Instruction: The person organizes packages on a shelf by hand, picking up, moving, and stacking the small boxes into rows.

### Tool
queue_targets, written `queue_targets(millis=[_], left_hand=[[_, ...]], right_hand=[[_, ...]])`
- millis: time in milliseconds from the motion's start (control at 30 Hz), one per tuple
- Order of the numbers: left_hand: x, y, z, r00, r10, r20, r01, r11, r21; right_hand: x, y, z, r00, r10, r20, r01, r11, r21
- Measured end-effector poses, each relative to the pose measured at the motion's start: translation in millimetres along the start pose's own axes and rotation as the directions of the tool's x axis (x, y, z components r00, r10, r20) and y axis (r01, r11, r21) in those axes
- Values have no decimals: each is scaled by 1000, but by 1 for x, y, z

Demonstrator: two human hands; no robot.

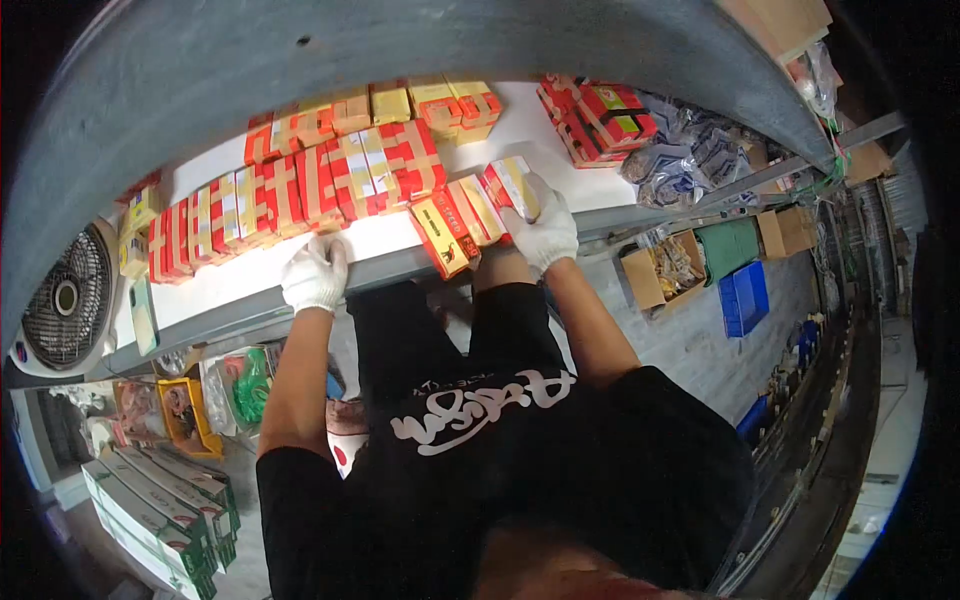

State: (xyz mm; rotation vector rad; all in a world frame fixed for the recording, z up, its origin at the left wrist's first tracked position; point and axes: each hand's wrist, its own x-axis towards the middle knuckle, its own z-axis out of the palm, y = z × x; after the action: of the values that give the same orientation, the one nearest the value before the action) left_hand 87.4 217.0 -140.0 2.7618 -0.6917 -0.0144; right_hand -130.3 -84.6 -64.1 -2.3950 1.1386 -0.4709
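Observation:
My right hand, in a white glove, is closed on a small red and yellow box above the shelf edge. Just left of it, a red and tan box and a yellow-faced box with a red border stand side by side at the front edge. My left hand, also gloved, rests on the front edge of the white shelf with its fingers curled; whether it holds anything is hidden. Behind it runs a long row of red and tan taped boxes.
More boxes form a back row. Red boxes and plastic-wrapped packs sit at the right. A fan stands at the far left. Below are a yellow bin, a blue crate and an open carton.

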Motion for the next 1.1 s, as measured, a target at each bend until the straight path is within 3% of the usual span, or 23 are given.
queue_targets(millis=[67,100,200,300,400,500,633,700,733,800,833,900,967,1033,1100], left_hand=[[2,-1,2,1000,9,-3,-9,1000,3],[1,-1,2,1000,5,-5,-5,1000,-15],[2,-2,3,1000,10,1,-10,1000,-29],[0,-1,2,1000,1,9,0,1000,-28],[1,1,2,999,-23,24,23,999,-23],[-1,0,4,999,3,-38,-3,1000,-3],[0,-2,8,998,-9,-65,8,1000,-23],[0,-5,11,998,-20,-67,18,999,-28],[0,-5,11,997,-31,-69,30,999,-21],[-1,-4,11,997,-24,-79,22,1000,-22],[-1,-4,11,996,-33,-79,29,999,-41],[-2,3,4,997,-50,-58,49,999,-10],[-2,1,4,998,-42,-53,42,999,-8],[-1,1,1,998,-46,-44,46,999,-5],[-1,1,3,999,-36,-29,36,999,-4]], right_hand=[[11,40,24,999,-15,-50,38,864,502],[7,33,12,996,84,-13,-54,749,660],[17,73,3,976,189,-106,-34,615,788],[35,121,-23,964,179,-198,-50,851,523],[45,158,-38,958,94,-270,-73,994,86],[59,181,-27,949,121,-293,-150,985,-80],[67,183,-24,973,84,-213,-127,972,-196],[55,174,-17,920,-107,-378,-158,779,-607],[52,166,-18,922,-112,-370,-147,784,-604],[45,147,-20,935,-156,-318,105,980,-172],[33,134,-10,956,-151,-253,194,969,154],[7,93,7,942,-261,-208,310,916,253],[-17,39,5,936,-323,-136,344,924,169],[-9,37,25,951,-295,-94,306,941,145],[-3,36,30,990,-126,71,96,940,326]])
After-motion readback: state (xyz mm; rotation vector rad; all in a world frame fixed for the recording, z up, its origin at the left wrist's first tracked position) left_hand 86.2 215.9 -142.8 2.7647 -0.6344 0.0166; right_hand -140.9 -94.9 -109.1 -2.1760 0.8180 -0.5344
